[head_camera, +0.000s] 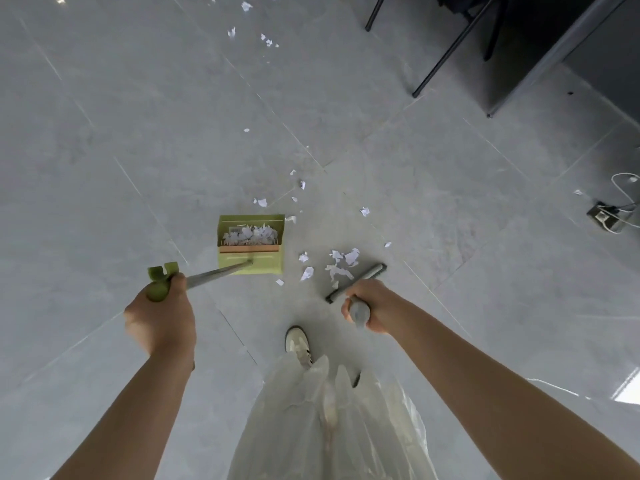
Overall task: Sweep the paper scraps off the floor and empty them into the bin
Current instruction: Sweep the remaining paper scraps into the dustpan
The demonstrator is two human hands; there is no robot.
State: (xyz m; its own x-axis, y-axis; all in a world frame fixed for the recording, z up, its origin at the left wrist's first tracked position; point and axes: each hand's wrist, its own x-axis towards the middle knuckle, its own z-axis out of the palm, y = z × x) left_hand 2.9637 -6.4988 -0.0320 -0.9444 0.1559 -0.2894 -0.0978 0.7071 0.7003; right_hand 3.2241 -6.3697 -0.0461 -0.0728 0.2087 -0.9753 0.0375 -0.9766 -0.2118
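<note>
**A:** What step of the job is this?

**B:** Mid-sweep, I'd judge. A green long-handled dustpan (251,245) stands on the grey tiled floor (104,150), left of centre, already holding a heap of white paper scraps (250,234). More scraps (341,261) lie in a loose cluster on the floor just right of the pan, with the grey broom head (356,282) at their near edge. Others trail away toward the far side (266,39).

**A:** What are the hands doing?

**B:** The left hand (161,315) grips the dustpan's green handle top, fingers (178,284) curled tight round it. The right hand (367,308) grips the grey broom handle, fingers wrapped fully round it.

**A:** And next?

**B:** Probably a leftward stroke to push the near cluster into the pan's mouth, keeping the pan steady against the floor. The far scraps remain to be gathered. No bin is in view; a pale skirt and one shoe (297,342) show below.
</note>
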